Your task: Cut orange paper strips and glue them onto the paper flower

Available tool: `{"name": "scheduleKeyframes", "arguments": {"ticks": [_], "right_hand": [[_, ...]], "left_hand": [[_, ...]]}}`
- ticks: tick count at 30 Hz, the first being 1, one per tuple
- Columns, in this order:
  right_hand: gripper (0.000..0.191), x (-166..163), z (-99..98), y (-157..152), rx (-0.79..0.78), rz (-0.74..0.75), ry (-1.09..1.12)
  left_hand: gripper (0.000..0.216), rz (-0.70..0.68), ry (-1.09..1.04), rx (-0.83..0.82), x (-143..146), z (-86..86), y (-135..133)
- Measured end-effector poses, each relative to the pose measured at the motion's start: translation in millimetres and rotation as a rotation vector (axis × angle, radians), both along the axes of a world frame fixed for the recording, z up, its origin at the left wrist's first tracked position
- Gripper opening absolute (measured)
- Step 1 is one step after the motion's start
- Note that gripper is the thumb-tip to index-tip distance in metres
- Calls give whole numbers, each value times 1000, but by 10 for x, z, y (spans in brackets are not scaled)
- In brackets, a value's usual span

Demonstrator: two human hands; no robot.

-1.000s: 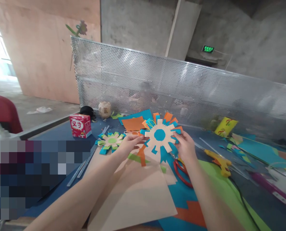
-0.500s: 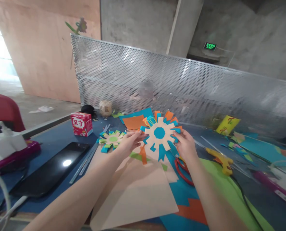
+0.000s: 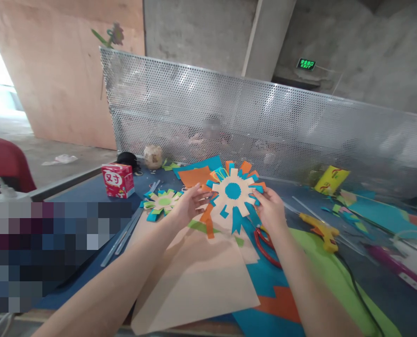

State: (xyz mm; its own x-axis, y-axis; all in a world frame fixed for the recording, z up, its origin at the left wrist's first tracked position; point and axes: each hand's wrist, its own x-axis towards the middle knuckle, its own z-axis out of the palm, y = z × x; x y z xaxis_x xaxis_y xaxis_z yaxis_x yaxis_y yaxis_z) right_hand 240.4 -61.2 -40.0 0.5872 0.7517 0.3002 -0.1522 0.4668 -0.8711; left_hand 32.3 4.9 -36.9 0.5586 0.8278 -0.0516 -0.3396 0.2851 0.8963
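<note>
A layered paper flower point(image 3: 233, 191) is held up above the table. It has a blue scalloped centre, pale peach petals, and blue and orange strips behind them. My left hand point(image 3: 190, 204) pinches its left edge, by an orange petal tip. At the right edge my right hand point(image 3: 271, 206) grips petals between thumb and fingers. A second paper flower point(image 3: 163, 201), with green centre, lies just left of my left hand. Beneath is a large peach sheet point(image 3: 194, 285) with orange and green scraps. Red-handled scissors point(image 3: 264, 248) lie below my right hand, partly hidden by that wrist.
A yellow glue gun point(image 3: 323, 230) with a black cord lies on the right, by a green sheet point(image 3: 321, 271). Clear glue sticks point(image 3: 122, 236) and a red box point(image 3: 117, 180) are on the left. A perforated metal screen point(image 3: 180, 103) borders the table's back.
The left fingers have shifted slightly and spread a little at the flower's left edge. The flower stays at nearly the same place; the right hand keeps its grip.
</note>
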Motion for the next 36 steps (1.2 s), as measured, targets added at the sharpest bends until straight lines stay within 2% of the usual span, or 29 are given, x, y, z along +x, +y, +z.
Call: {"name": "scheduleKeyframes", "arguments": {"ticks": [3,5,8,11,14,16,17,20,23,25,28,29,32,33,35,36], "right_hand": [[27,20,15,-7,-3,-21,34],[27,32,18,-6,1,-28,48],[28,40,11,4,3,-12,58],[29,42,2,16,-4,-3,49],[30,55,-7,25,-24,-9,15],[30,67,-18,30,-47,-26,-28],[30,71,-28,32,-64,-39,-56],[29,68,-74,41,-157,-82,-179],[22,65,-110,41,-312,-129,-372],[14,105,-99,16,-417,-222,-507],[10,287,-23,-92,-554,-485,-631],[13,384,6,-145,-599,-585,-645],[44,743,47,-321,-756,-845,-611],[52,869,36,-375,-849,-921,-572],[60,1094,-23,-459,-1205,-1042,-539],[60,1184,-64,-488,-1249,-1021,-598]], "left_hand": [[39,38,151,194,22,-19,-17],[52,75,292,325,48,-82,-24],[66,210,503,552,89,-222,-8],[63,252,604,742,125,-315,34],[48,154,572,811,154,-306,77],[31,114,515,807,157,-278,101],[24,149,503,772,149,-268,113],[15,416,549,610,90,-268,164],[16,632,570,526,10,-277,237],[19,736,556,508,-28,-259,279],[21,847,471,473,-46,-197,300],[20,868,415,451,-44,-172,294],[17,846,220,397,-24,-116,247],[16,808,176,401,-15,-105,225],[16,717,130,440,6,-95,179],[17,677,126,467,16,-93,156]]}}
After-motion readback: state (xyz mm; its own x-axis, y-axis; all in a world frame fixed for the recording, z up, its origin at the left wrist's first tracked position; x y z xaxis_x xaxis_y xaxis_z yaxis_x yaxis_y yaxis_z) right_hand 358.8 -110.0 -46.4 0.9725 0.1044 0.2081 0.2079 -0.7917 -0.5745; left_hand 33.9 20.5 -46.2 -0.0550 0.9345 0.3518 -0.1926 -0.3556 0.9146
